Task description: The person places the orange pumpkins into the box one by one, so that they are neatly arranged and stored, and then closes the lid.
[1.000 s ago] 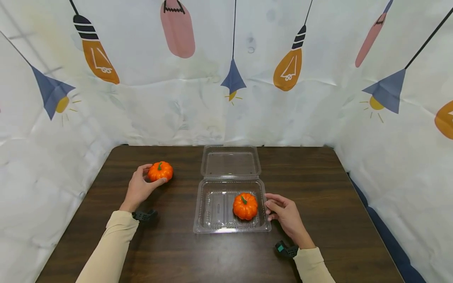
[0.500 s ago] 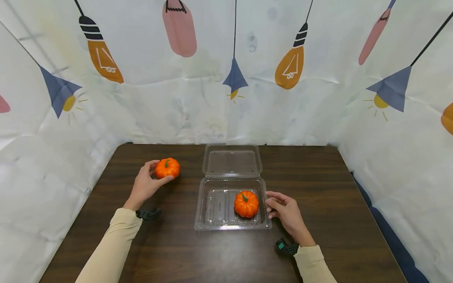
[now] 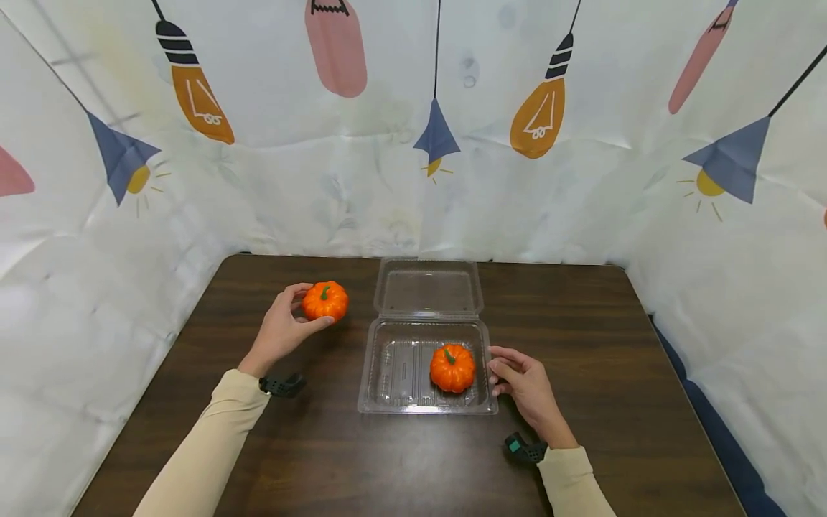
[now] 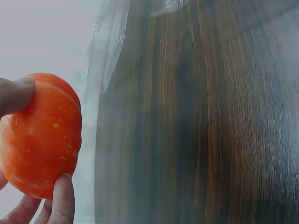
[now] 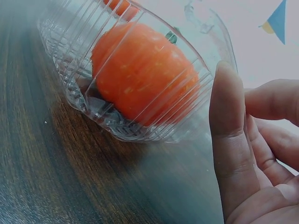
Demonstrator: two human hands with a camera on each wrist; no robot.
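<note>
My left hand grips a small orange toy pumpkin with a green stem, left of the container. The left wrist view shows its thumb and fingertips round the pumpkin, which appears raised above the table. A clear plastic clamshell container lies with its lid folded back. Inside its tray, toward the right side, sits a second orange pumpkin, also seen through the ribbed wall in the right wrist view. At the container's right rim, my right hand pinches the edge between thumb and fingers.
The container's lid lies flat toward the back edge of the dark wood table. White fabric printed with lamps and bulbs surrounds the table at the back and sides. Each wrist wears a black strap.
My left hand has moved right with the pumpkin, closer to the container. The right hand stays at the container's rim. The head view has shifted slightly.
</note>
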